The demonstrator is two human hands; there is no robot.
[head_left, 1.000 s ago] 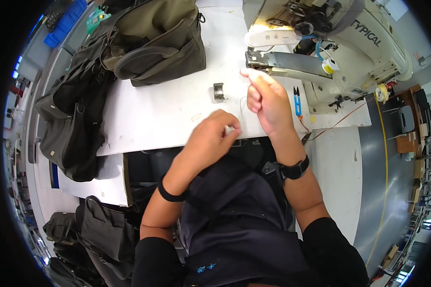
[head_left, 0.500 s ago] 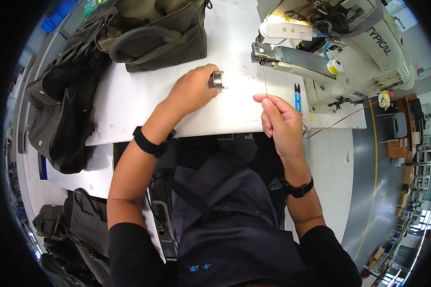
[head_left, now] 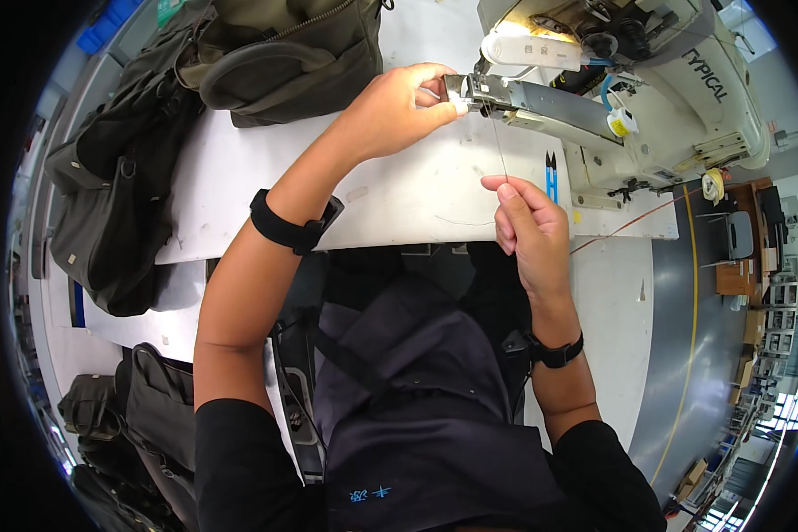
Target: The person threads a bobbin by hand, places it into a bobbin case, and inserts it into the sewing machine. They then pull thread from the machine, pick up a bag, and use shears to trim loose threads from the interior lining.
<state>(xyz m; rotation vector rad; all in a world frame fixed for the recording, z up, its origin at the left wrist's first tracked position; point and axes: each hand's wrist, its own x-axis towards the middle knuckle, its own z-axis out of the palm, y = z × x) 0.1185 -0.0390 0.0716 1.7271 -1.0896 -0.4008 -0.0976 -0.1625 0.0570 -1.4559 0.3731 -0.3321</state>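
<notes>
Grey metal piece (head_left: 453, 89), head view: I see it at the tip of the sewing machine's arm (head_left: 559, 105), held by the left hand (head_left: 390, 111), whose thumb and fingers part just enough to grip it. From my remote seat, the right hand (head_left: 534, 229) shows nearly closed, thumb and forefinger pinching a thread (head_left: 498, 146) (it runs up to the arm's tip). Blue snips (head_left: 551, 177) lie near that hand on the white table (head_left: 390, 199); a dark bag (head_left: 293, 75) stands beyond the left hand.
</notes>
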